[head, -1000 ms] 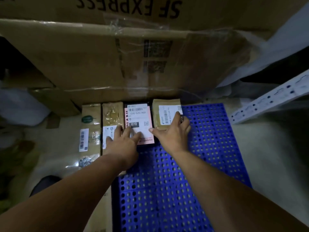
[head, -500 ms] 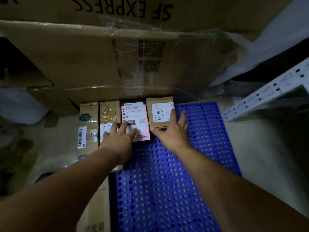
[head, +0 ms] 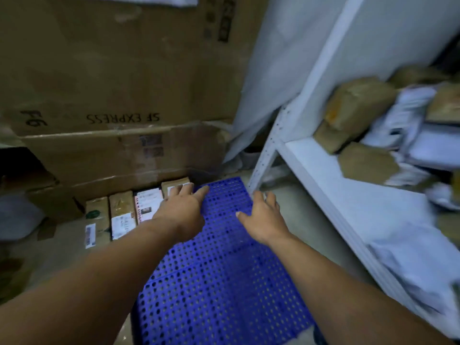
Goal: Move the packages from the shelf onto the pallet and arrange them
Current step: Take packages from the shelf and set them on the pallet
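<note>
A blue perforated pallet [head: 219,282] lies on the floor in front of me. Along its far left edge several small packages stand in a row: two brown ones [head: 97,224] [head: 122,215], a pink-and-white labelled one [head: 148,205] and a brown one [head: 174,186] partly behind my left hand. My left hand [head: 183,210] hovers open over the pallet's far left part, fingers spread, holding nothing. My right hand [head: 263,217] is open above the pallet's far right edge, also empty. On the white shelf [head: 348,202] to the right lie several brown and white packages [head: 358,105].
Large cardboard boxes [head: 119,95] marked SF EXPRESS are stacked behind the pallet. The shelf's white upright [head: 267,150] stands at the pallet's far right corner. Grey floor [head: 298,202] shows between pallet and shelf. A white bag [head: 17,217] lies at the left.
Both hands have come off the packages and now hover open. The view has swung up and to the right, so the shelf with its packages has come into sight.
</note>
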